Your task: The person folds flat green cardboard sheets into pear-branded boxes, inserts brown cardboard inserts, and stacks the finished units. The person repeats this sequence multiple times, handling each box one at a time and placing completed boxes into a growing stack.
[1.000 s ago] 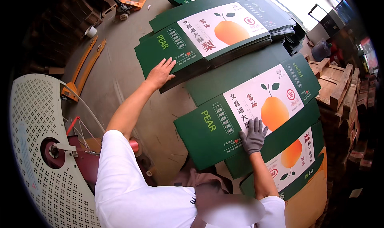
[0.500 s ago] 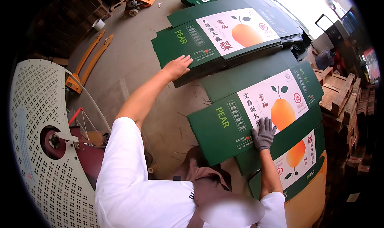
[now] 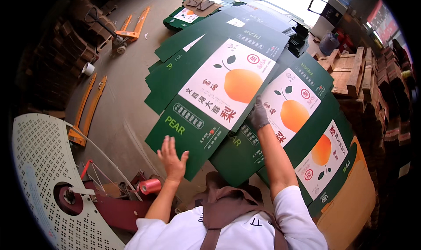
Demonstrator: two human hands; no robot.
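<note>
A flat green pear carton (image 3: pixel 245 81) with a white panel and a printed orange-yellow pear lies tilted in front of me. My left hand (image 3: pixel 172 160), bare, rests against its near left corner with the fingers spread. My right hand (image 3: pixel 260 114), in a grey glove, grips the carton's right edge; some of its fingers are hidden there. Under that edge and to the right lies a second flat pear carton (image 3: pixel 307 94) on a stack. Nearer me on the right, another printed carton (image 3: pixel 322 162) lies turned the other way.
Brown cardboard (image 3: pixel 351 197) shows at the lower right. Wooden pallets (image 3: pixel 346 72) stand beyond it. A perforated pale machine cover (image 3: pixel 37 171) and a pink roll (image 3: pixel 150 186) are at the left. Orange pallet-truck forks (image 3: pixel 90 109) lie farther out. More green cartons (image 3: pixel 175 20) stand at the back.
The far carton has been drawn nearer and turned, now overlapping the right stack. My left hand has come back toward me; my right hand has shifted from the right stack's face to the carton's edge.
</note>
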